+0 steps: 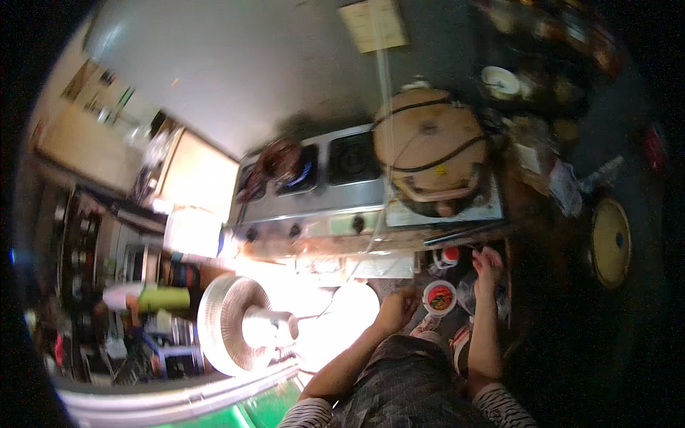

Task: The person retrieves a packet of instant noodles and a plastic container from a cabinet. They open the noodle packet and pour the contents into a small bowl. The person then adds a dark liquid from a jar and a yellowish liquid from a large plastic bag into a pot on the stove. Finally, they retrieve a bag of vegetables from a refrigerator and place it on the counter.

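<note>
My left hand is at the lower middle, fingers curled in and shadowed; whatever it may hold is hidden. Just to its right is a round white tub with bright red and some green food in it. My right hand is raised beyond and to the right of the tub, below the stove's front edge. Its fingers are loosely bent and apart, and I see nothing in them. A bottle with a red cap stands to the left of that hand, and a clear plastic bag lies below it.
A steel gas stove lies ahead, a blue flame showing beside a dark reddish pan. A large round wooden lid covers its right end. Left of me stands a fan in strong glare; farther left is another person.
</note>
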Action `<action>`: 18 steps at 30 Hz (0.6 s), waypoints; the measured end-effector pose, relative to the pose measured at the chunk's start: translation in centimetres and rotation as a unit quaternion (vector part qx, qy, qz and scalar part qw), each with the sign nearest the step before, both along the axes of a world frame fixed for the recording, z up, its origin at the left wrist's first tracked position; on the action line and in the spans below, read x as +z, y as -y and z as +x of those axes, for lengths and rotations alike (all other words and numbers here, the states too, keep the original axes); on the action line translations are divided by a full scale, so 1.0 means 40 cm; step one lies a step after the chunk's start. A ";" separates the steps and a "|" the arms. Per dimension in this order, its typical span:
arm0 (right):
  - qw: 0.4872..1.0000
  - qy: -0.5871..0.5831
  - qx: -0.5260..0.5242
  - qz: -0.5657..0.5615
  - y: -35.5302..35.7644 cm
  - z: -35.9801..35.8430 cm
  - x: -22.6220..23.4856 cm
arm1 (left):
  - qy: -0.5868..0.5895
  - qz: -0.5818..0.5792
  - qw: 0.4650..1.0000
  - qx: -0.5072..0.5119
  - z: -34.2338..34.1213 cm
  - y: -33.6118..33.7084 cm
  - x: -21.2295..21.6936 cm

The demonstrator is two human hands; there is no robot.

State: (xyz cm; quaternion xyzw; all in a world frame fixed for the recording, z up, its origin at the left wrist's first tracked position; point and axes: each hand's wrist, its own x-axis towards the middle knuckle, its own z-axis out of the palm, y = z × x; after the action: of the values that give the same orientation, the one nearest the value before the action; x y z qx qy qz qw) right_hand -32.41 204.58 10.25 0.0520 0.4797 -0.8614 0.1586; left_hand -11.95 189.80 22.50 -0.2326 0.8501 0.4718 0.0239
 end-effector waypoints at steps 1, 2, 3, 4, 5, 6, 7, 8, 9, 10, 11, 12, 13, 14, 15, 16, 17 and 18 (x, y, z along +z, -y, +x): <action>0.999 0.019 0.041 0.015 0.004 0.055 -0.009 | 0.045 0.010 0.999 -0.003 0.086 0.012 -0.038; 0.996 0.033 0.082 0.032 0.006 0.108 -0.014 | 0.062 -0.017 0.998 -0.010 0.168 0.024 -0.061; 0.980 0.091 0.085 0.155 0.022 0.178 0.025 | 0.053 -0.028 0.997 0.040 0.271 0.022 -0.122; 0.973 0.091 0.107 0.185 0.029 0.231 0.010 | 0.038 -0.038 0.995 0.080 0.375 0.024 -0.186; 0.965 0.089 0.123 0.215 0.042 0.273 -0.005 | 0.082 -0.073 0.992 0.064 0.475 0.037 -0.230; 0.956 0.089 0.151 0.237 0.063 0.310 -0.015 | 0.132 -0.104 0.984 0.051 0.588 0.046 -0.269; 0.944 0.091 0.178 0.262 0.077 0.348 -0.025 | 0.211 -0.055 0.967 0.134 0.705 0.041 -0.315; 0.934 0.090 0.190 0.290 0.083 0.376 -0.038 | 0.234 -0.027 0.956 0.177 0.797 0.050 -0.306; 0.934 0.092 0.205 0.278 0.087 0.391 -0.068 | 0.279 -0.013 0.937 0.211 0.910 0.048 -0.315; 0.934 0.095 0.225 0.263 0.096 0.405 -0.105 | 0.295 -0.037 0.927 0.227 1.092 0.047 -0.385; 0.935 0.094 0.232 0.250 0.112 0.416 -0.128 | 0.257 -0.052 0.926 0.272 1.217 0.070 -0.394; 0.920 0.078 0.246 0.294 0.130 0.432 -0.114 | 0.217 -0.068 0.923 0.310 1.333 0.103 -0.396; 0.926 0.035 0.240 0.291 0.136 0.453 -0.165 | 0.258 -0.050 0.884 0.386 1.475 0.127 -0.406; 0.913 0.021 0.225 0.340 0.140 0.466 -0.195 | 0.281 -0.071 0.868 0.404 1.565 0.204 -0.369; 0.898 0.009 0.203 0.391 0.137 0.489 -0.218 | 0.301 -0.092 0.853 0.415 1.608 0.291 -0.312; 0.912 0.042 0.171 0.370 0.132 0.498 -0.237 | 0.211 -0.177 0.872 0.406 1.603 0.383 -0.230; 0.923 0.082 0.141 0.348 0.131 0.565 -0.247 | 0.123 -0.258 0.876 0.389 1.616 0.490 -0.140; 0.915 0.106 0.156 0.357 0.155 0.651 -0.256 | 0.131 -0.292 0.862 0.394 1.631 0.601 -0.098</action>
State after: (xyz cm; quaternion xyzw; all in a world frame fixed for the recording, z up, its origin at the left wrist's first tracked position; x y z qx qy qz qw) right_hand -6.39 198.39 -0.01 0.1206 0.7377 -0.5869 0.3112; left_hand 53.28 165.77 18.56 -0.6038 0.7757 0.1376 -0.1221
